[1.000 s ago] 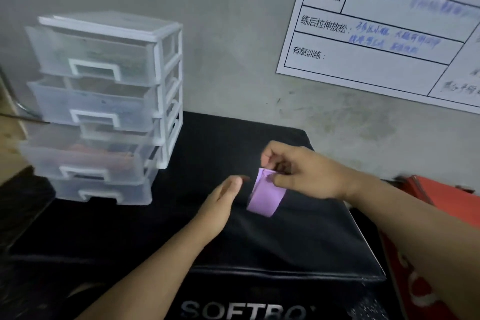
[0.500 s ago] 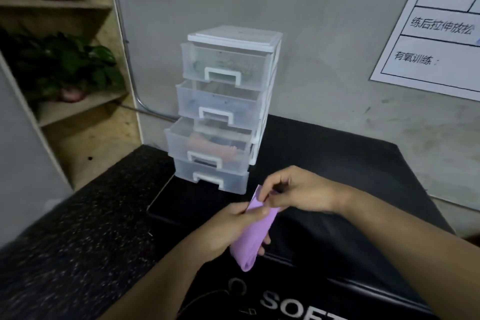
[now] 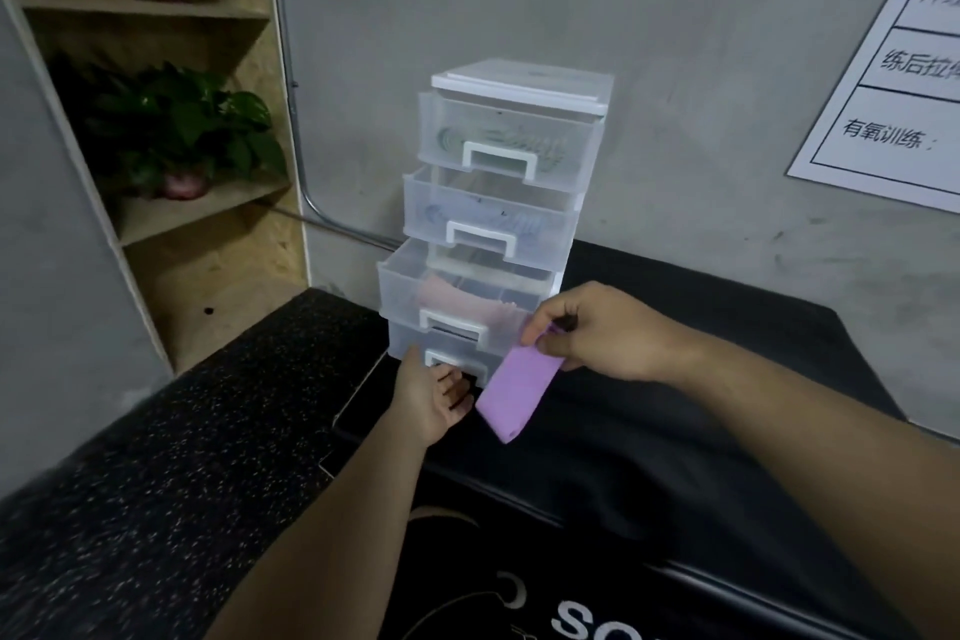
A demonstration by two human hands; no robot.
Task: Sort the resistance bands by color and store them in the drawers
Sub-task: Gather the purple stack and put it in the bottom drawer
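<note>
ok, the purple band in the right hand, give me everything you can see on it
The purple band is a flat, wide, matte strip, rubbery-looking, seemingly folded double. It hangs tilted in the air, top end to the right, in front of the bottom drawer. The right hand pinches its top end; the left hand, hooked at that drawer's handle, is close beside its lower-left edge, contact unclear.

Gym or training room: wall training chart (image 3: pixel 893 83), black padded soft box (image 3: pixel 727 457), speckled rubber flooring (image 3: pixel 130 509).
</note>
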